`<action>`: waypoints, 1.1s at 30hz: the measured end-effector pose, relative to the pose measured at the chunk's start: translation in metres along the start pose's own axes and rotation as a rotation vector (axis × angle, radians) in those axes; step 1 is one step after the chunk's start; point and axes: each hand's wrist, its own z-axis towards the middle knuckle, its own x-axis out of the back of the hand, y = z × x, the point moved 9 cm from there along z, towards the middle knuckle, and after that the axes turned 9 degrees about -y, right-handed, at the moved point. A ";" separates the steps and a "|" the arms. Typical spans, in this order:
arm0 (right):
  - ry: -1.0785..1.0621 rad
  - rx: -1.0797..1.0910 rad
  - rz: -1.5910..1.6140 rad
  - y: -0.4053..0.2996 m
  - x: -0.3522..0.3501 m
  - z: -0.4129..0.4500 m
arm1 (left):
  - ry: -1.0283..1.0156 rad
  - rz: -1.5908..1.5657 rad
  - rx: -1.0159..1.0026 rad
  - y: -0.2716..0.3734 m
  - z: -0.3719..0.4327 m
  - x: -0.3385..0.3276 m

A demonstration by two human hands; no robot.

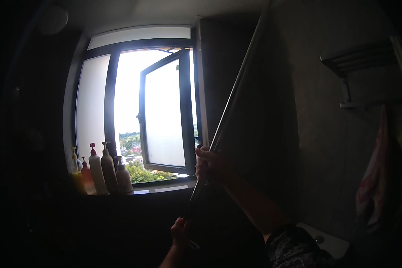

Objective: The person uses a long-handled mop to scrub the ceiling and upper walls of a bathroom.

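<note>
A long, shiny pole (232, 90) slants across the view, from low centre up to the ceiling at the upper right. Around its lower part my right hand (214, 166) is closed, level with the bottom of the window. My left hand (180, 231) grips the same pole further down, near its lower end. A small pale loop (194, 245) shows just beside that hand. The pole's top end is too dark to make out.
Ahead, a window sash (164, 114) stands ajar in its dark frame. Several pump bottles (97, 172) line the sill at left. On the right wall hang a rack (358, 63) and a towel (372, 191). Below is a white fixture (335, 243), perhaps a cistern.
</note>
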 end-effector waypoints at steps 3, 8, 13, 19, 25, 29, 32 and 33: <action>-0.005 -0.069 0.026 0.020 0.011 0.002 | 0.013 0.062 0.111 -0.019 -0.015 -0.002; -0.212 -0.094 0.181 0.051 0.055 0.034 | 0.028 0.176 0.117 -0.009 -0.024 -0.010; -0.095 -0.102 0.249 0.044 0.078 0.035 | 0.014 0.166 0.134 0.015 -0.028 -0.019; -0.220 -0.171 0.296 0.068 0.008 0.025 | 0.113 -0.248 0.063 -0.018 -0.062 0.004; -0.095 -0.135 0.117 0.065 -0.078 0.003 | 0.175 -0.155 0.231 -0.052 -0.086 0.050; -0.085 -0.129 -0.107 0.083 -0.102 0.016 | 0.272 0.091 -0.248 -0.003 -0.093 0.074; -0.091 -0.142 -0.118 0.100 -0.108 0.032 | 0.228 0.050 -0.196 -0.014 -0.091 0.085; -0.058 -0.159 -0.087 0.109 -0.105 0.036 | 0.211 0.020 -0.184 -0.021 -0.093 0.086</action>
